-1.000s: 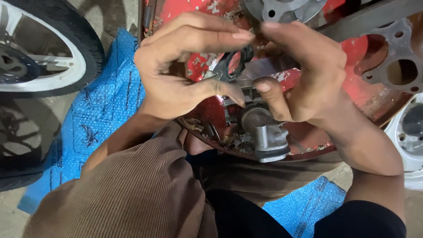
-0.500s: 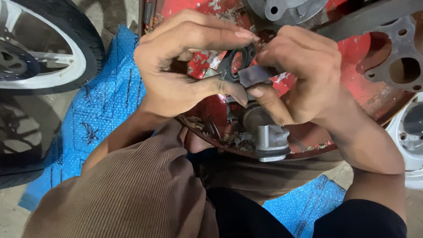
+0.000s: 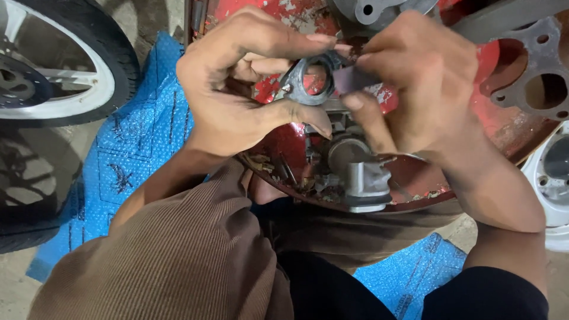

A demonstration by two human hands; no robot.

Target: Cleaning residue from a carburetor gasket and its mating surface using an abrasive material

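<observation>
A small grey gasket ring (image 3: 308, 80), a flat piece with one round hole and pointed ears, is held up between both hands above a red metal basin (image 3: 504, 127), near the top middle of the view. The left hand (image 3: 237, 95) pinches the ring's left ear, forefinger curled over the top and thumb stretched along underneath its lower edge. The right hand (image 3: 424, 89) presses a small dark strip of abrasive paper (image 3: 352, 80) against the ring's right edge, pinched between fingertips and thumb, the other fingers folded close together. The two hands nearly meet, leaving little free room around the ring; only its hole and lower left rim show clear. Directly below, inside the basin, lies one grey carburettor body (image 3: 358, 178) with a round cap, among small dirty bits near the basin's near rim. That rim sits just above the person's lap, where a brown ribbed sleeve (image 3: 178, 261) crosses. One flat grey plate (image 3: 542, 77) with several round holes rests at the basin's right side. One blue sheet (image 3: 136, 142) covers the floor under the basin, showing on both sides of the person. Two wheels lie at the edges: a black tyre with white rim (image 3: 65, 65) upper left, well apart from the hands, and a white rim (image 3: 554, 178) at the right edge.
</observation>
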